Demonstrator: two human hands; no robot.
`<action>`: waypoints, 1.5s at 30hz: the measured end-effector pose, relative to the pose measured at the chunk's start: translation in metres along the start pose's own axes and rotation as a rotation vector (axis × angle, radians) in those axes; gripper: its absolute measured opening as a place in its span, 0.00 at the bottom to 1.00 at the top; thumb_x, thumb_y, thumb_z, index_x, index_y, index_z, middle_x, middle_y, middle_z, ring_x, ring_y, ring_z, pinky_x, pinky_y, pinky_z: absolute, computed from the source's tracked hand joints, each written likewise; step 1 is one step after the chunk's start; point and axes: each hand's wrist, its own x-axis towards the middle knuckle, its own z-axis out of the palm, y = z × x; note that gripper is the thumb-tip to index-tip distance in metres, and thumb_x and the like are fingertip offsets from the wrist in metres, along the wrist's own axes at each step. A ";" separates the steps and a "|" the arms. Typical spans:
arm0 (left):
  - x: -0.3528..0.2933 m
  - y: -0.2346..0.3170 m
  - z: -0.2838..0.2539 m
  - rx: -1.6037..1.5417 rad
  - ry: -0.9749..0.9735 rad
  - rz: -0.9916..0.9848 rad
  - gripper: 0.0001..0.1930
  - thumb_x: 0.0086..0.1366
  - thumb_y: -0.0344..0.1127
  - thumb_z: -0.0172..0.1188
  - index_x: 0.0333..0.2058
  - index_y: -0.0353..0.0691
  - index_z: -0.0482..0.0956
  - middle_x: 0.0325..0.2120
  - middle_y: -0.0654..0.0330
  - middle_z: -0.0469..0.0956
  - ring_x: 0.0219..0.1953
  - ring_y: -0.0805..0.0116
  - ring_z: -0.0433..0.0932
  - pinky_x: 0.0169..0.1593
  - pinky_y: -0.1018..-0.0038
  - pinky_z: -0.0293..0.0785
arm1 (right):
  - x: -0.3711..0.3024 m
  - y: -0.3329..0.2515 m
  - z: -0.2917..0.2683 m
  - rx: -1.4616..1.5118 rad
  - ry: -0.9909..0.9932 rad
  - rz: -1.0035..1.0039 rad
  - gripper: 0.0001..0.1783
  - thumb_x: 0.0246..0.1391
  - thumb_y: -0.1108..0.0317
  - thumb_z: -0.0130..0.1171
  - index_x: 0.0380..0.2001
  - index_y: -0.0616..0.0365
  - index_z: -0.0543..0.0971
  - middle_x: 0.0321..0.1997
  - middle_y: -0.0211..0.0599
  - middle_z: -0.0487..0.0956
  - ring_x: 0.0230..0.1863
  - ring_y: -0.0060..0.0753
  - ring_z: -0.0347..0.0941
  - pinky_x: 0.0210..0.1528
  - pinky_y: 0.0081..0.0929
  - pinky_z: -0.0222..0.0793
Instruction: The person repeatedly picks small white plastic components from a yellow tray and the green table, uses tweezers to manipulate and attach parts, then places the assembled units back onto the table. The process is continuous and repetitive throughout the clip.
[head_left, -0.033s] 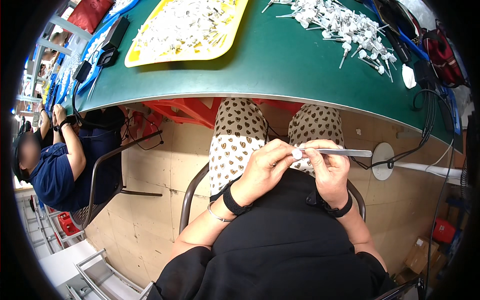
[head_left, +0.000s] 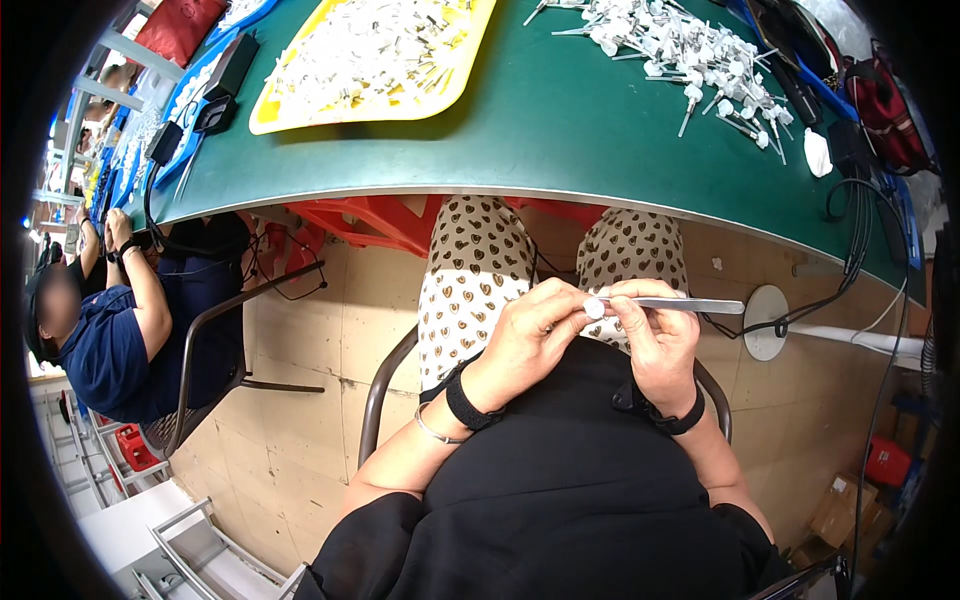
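Above my lap, my left hand pinches a small white part with a round head between thumb and fingertips. Right beside it, my right hand is closed on silver metal tweezers. Their wide end sticks out to the right past my fingers, and their tips are hidden at the white part. The fingertips of both hands nearly meet there. On the green table beyond lies a loose pile of white-headed parts with thin metal stems.
A yellow tray heaped with small white parts stands at the far left of the table. Black cables hang by the table's right end. To my left a co-worker sits on a chair; red stools stand beneath the table.
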 end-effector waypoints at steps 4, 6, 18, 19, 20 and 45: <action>0.000 -0.001 0.000 -0.007 0.004 0.011 0.08 0.63 0.22 0.66 0.42 0.33 0.84 0.34 0.55 0.82 0.36 0.64 0.81 0.40 0.73 0.78 | 0.000 -0.002 0.001 0.016 0.009 0.005 0.03 0.63 0.77 0.60 0.38 0.65 0.81 0.31 0.33 0.83 0.30 0.19 0.76 0.32 0.19 0.72; 0.000 -0.001 0.000 -0.016 0.006 0.006 0.08 0.63 0.21 0.66 0.42 0.33 0.84 0.34 0.55 0.82 0.36 0.64 0.81 0.39 0.73 0.78 | -0.001 0.001 -0.001 0.011 0.012 0.011 0.03 0.63 0.78 0.60 0.38 0.66 0.81 0.32 0.34 0.82 0.30 0.19 0.76 0.33 0.19 0.72; 0.001 0.002 0.003 -0.030 0.033 0.029 0.10 0.62 0.21 0.65 0.42 0.34 0.84 0.34 0.56 0.81 0.35 0.63 0.81 0.39 0.72 0.77 | 0.000 -0.004 -0.003 -0.146 -0.013 -0.125 0.03 0.62 0.79 0.60 0.38 0.65 0.81 0.36 0.38 0.82 0.33 0.25 0.78 0.35 0.22 0.74; 0.001 -0.001 0.005 -0.035 0.041 0.047 0.10 0.61 0.21 0.65 0.43 0.35 0.84 0.34 0.56 0.80 0.35 0.62 0.81 0.38 0.72 0.77 | 0.001 -0.005 -0.004 -0.191 -0.037 -0.155 0.02 0.62 0.78 0.60 0.37 0.65 0.81 0.36 0.38 0.82 0.33 0.26 0.78 0.35 0.22 0.74; 0.000 -0.002 0.005 -0.041 0.049 0.064 0.11 0.61 0.20 0.65 0.43 0.36 0.84 0.34 0.56 0.80 0.34 0.61 0.81 0.38 0.71 0.77 | 0.003 -0.006 -0.006 -0.236 -0.061 -0.185 0.02 0.62 0.78 0.60 0.37 0.65 0.81 0.36 0.38 0.82 0.33 0.27 0.78 0.35 0.22 0.74; 0.001 -0.002 0.003 -0.015 0.009 0.013 0.08 0.63 0.21 0.65 0.41 0.32 0.84 0.35 0.55 0.81 0.36 0.64 0.81 0.39 0.72 0.77 | 0.000 -0.004 -0.002 -0.130 -0.014 -0.095 0.05 0.60 0.78 0.63 0.39 0.65 0.81 0.37 0.38 0.82 0.34 0.27 0.78 0.38 0.24 0.75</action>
